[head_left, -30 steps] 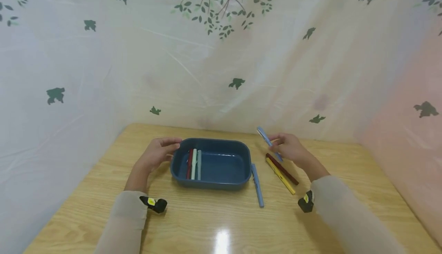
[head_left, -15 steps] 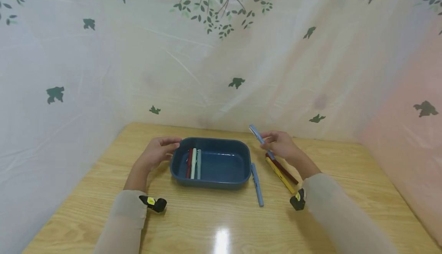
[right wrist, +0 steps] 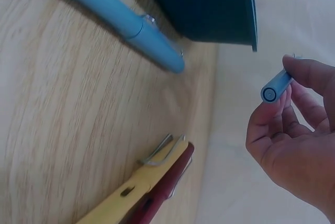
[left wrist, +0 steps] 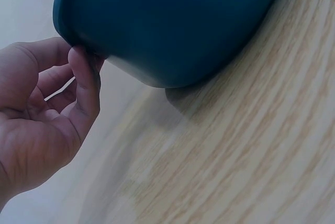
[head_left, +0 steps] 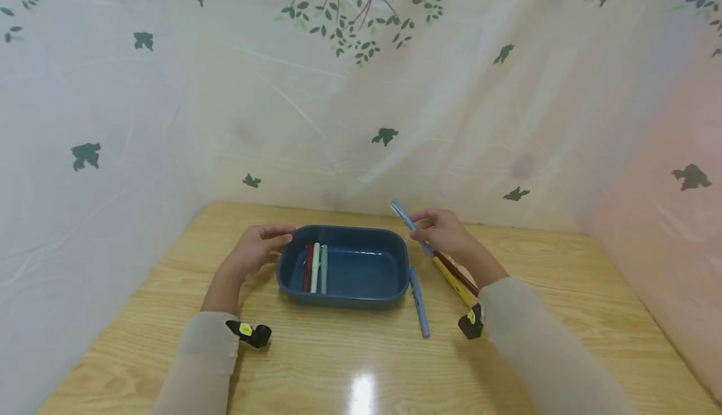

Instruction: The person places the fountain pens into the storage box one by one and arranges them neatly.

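Observation:
My left hand (head_left: 256, 252) grips the left rim of a dark blue rectangular box (head_left: 344, 302); in the left wrist view its fingertips meet the box's outer wall. Inside, at the left end, lie a red pen (head_left: 308, 267), a white pen (head_left: 316, 267) and a pale grey-green pen (head_left: 324, 269), side by side. Just past the box's right end, my right hand (head_left: 445, 233) pinches a light blue pen (head_left: 403, 215) above the table, tilted. The right wrist view shows that pen's round end (right wrist: 269, 94) between thumb and fingers.
Another blue pen (head_left: 420, 305) lies on the table against the box's right side. Further right, a yellow pen (head_left: 454, 282) and a dark red pen (head_left: 462, 272) lie together beneath my right forearm. A patterned cloth (head_left: 316, 120) hangs behind the wooden table (head_left: 304, 365).
My right hand has moved left with the light blue pen, from above the yellow and dark red pens towards the box. The left hand and the box have stayed in place.

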Demonstrator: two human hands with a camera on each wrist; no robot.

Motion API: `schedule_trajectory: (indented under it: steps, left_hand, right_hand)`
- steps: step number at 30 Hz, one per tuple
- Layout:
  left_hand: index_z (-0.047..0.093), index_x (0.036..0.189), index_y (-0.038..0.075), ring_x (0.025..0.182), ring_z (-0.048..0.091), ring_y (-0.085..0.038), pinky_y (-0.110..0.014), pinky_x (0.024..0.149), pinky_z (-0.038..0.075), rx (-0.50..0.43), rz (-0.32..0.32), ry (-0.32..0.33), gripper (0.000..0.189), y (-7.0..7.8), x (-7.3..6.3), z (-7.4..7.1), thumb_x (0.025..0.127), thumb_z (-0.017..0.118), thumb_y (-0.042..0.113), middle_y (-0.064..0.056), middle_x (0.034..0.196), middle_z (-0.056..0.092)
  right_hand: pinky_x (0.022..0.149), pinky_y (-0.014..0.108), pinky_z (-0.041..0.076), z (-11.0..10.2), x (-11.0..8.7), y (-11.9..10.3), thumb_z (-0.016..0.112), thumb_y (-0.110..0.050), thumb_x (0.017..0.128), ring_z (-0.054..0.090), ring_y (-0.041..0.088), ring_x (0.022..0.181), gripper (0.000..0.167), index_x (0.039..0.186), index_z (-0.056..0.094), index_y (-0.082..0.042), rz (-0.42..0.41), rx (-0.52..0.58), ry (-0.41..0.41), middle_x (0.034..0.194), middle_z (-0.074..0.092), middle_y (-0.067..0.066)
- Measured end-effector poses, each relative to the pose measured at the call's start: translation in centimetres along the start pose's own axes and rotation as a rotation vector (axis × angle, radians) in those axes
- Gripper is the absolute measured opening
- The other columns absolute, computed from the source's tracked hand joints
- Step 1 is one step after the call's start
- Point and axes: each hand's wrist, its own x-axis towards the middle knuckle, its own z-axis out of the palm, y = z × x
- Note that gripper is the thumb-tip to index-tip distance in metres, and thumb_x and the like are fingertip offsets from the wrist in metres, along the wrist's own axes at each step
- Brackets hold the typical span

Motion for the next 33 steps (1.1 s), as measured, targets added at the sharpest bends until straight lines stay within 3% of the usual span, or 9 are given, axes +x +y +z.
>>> schedule_trajectory:
  steps: [8,20,33]
  left_hand:
    - [0.060,0.138,-0.002,0.099,0.064,-0.016,-0.030,0.081,0.058,0.001,-0.002,0.005,0.041,-0.1,0.0,-0.1,0.104,0.063,0.019,-0.012,0.125,0.064]
    - [0.059,0.139,-0.003,0.099,0.064,-0.015,-0.030,0.080,0.058,-0.002,-0.005,0.002,0.041,0.0,-0.1,0.0,0.104,0.063,0.018,-0.013,0.125,0.064]
    - [0.060,0.138,-0.002,0.099,0.064,-0.015,-0.029,0.079,0.057,-0.001,-0.006,0.003,0.040,0.1,-0.1,0.1,0.104,0.063,0.019,-0.014,0.126,0.064]
  right_hand:
    - [0.074,0.033,0.055,1.2,0.1,-1.4,0.068,-0.003,0.097,0.066,0.035,0.101,0.033,0.129,0.063,0.001,-0.012,0.045,-0.020,0.107,0.070,0.016]
    - [0.070,0.030,0.053,2.8,0.2,-3.3,0.072,-0.005,0.094,0.064,0.024,0.089,0.035,0.128,0.064,0.001,-0.065,0.044,-0.052,0.106,0.067,0.015]
    - [0.071,0.030,0.053,4.9,0.4,-4.3,0.073,-0.005,0.093,0.066,0.023,0.091,0.035,0.127,0.067,-0.002,-0.083,0.050,-0.076,0.106,0.068,0.013]
